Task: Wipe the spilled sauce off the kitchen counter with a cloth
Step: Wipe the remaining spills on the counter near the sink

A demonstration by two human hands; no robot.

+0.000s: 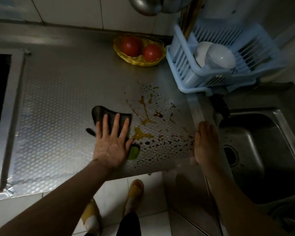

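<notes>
Steel counter [58,99]: basket [140,63] holds two tomatoes [131,46], rack [179,68] holds bowls [218,57]; left hand [111,145] flat on cloth [99,114], right hand [205,145] straight-fingered.

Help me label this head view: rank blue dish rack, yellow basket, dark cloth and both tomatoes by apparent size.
1. blue dish rack
2. yellow basket and dark cloth, unranked: the left hand hides part of the cloth
3. left tomato and right tomato, alike

Bare forearms [58,201], yellow sandals [134,193], dark trousers [129,223]
</notes>
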